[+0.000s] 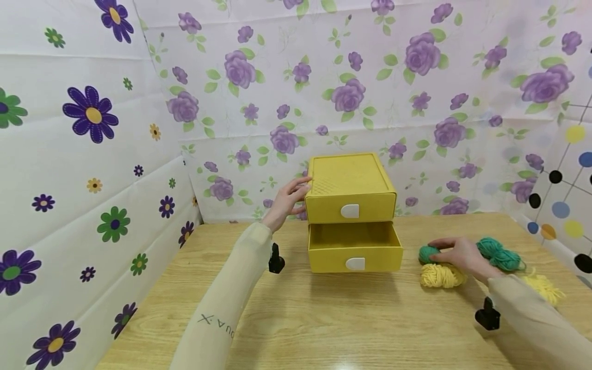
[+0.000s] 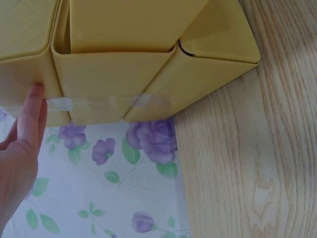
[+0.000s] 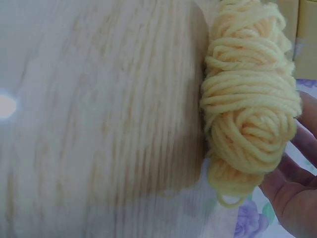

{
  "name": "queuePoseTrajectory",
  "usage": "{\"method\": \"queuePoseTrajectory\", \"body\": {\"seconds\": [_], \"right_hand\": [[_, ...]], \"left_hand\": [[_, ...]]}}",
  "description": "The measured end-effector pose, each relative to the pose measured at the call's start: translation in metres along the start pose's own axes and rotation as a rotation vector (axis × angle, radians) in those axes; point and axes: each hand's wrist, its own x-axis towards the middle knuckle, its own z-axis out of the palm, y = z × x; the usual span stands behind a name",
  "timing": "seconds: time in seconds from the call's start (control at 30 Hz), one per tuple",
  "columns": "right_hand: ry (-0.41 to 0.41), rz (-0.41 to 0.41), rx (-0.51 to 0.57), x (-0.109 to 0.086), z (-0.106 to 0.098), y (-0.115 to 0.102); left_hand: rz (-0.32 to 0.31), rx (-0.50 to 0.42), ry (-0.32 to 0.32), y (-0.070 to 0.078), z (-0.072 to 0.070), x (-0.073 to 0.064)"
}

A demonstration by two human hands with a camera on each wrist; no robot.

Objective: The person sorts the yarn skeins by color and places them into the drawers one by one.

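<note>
Bracing seems to be the left hand's [image 1: 287,201] job in the head view: its fingers lie fairly straight and apart along the left side of the yellow chest [image 1: 351,174], touching it without closing round it — probably so that the box does not shift on the tabletop [image 1: 361,318]. Of the chest's 2 drawers, the upper drawer [image 1: 326,209] is shut, while the lower drawer [image 1: 319,261] is pulled out, which leaves its inside within reach from above. Well to the right, the right hand [image 1: 464,254] pinches a green skein [image 1: 428,254] between thumb and fingers, a narrow grip that suits a small, soft bundle. Just in front of it lies a yellow skein [image 1: 442,276]; 2 more bundles, a second green skein [image 1: 499,254] and a second yellow skein [image 1: 542,289], sit beyond the hand, apparently grouped there to stay near that arm. In the left wrist view, a fingertip presses flat on the chest's side near a strip of clear tape [image 2: 62,103], which may hold the tiers together. In the right wrist view, the yellow skein stands large in front of the curved fingers — it hides much of them, so whatever they grip cannot be told from there.
</note>
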Motion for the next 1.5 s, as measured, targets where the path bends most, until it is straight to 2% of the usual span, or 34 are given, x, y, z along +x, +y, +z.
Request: {"method": "queuePoseTrajectory", "body": {"seconds": [0.27, 0.53, 0.87, 0.97, 1.13, 1.33, 1.5], "right_hand": [[0.0, 0.012, 0.109, -0.007, -0.011, -0.01], [-0.004, 0.005, 0.106, -0.01, -0.021, -0.023], [-0.044, 0.024, 0.168, -0.016, -0.032, -0.046], [-0.033, -0.001, 0.183, -0.017, -0.035, -0.052], [-0.012, -0.1, 0.22, -0.017, -0.04, -0.06], [-0.026, -0.086, 0.228, -0.021, -0.046, -0.069], [-0.038, -0.124, 0.232, -0.025, -0.049, -0.081]], "left_hand": [[0.003, 0.005, 0.003, -0.001, 0.0, 0.0], [0.003, 0.009, 0.006, -0.003, 0.0, 0.001], [-0.005, 0.009, 0.009, -0.003, 0.0, 0.001], [-0.003, 0.01, 0.009, -0.003, -0.001, 0.002], [-0.001, 0.007, 0.012, -0.003, -0.001, 0.003], [-0.005, 0.012, 0.012, -0.003, -0.001, 0.003], [-0.005, 0.012, 0.008, -0.003, -0.001, 0.002]]}}
